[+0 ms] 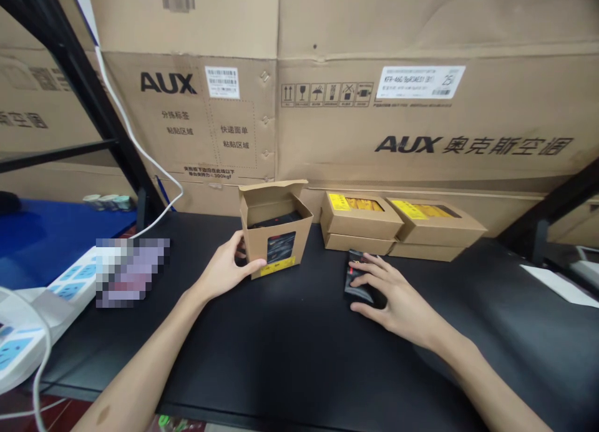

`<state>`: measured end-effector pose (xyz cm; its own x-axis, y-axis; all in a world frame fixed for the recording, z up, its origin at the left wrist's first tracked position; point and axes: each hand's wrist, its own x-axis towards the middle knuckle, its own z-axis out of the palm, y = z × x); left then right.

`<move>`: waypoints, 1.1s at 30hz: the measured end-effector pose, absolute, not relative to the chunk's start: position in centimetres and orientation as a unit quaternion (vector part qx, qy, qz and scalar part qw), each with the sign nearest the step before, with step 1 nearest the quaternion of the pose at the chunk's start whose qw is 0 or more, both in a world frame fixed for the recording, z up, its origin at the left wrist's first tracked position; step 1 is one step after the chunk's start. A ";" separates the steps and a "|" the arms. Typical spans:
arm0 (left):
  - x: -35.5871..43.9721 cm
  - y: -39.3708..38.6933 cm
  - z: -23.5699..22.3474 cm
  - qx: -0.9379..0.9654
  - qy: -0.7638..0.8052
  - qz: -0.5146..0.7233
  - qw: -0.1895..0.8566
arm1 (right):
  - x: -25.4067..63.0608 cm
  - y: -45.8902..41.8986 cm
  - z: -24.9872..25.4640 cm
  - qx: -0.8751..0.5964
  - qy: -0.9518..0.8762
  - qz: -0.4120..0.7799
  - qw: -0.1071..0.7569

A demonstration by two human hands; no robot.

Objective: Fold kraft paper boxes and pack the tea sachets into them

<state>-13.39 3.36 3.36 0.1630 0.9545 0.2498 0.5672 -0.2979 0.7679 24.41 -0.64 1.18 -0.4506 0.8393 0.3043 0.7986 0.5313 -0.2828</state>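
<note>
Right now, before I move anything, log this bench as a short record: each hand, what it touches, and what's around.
left hand: left hand gripping the side of an open kraft cardboard box
right hand: right hand with fingers over a small black item, red marking on it
beside: two stacks of yellow-labelled kraft boxes
surface: black table
behind: AUX cardboard cartons
far left: white power strip

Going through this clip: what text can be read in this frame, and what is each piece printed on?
"AUX" on the left cardboard carton
"分拣标签", "粘贴区域", "快递面单" also on that carton
"AUX 奥克斯空调" on the right cardboard carton
White label: starts "KFR-46G", rest too small
Too small: barcode sticker, yellow strip on the open kraft box
</note>
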 end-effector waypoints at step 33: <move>-13.3 3.3 3.4 0.715 0.551 0.361 0.235 | 25.7 -0.3 2.4 -0.646 -0.545 0.062 0.530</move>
<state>-13.31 3.27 3.37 0.1326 0.9576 0.2560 0.6180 -0.2817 0.7340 25.71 -0.33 2.44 0.3974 0.7709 0.4978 0.6388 0.1571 -0.7532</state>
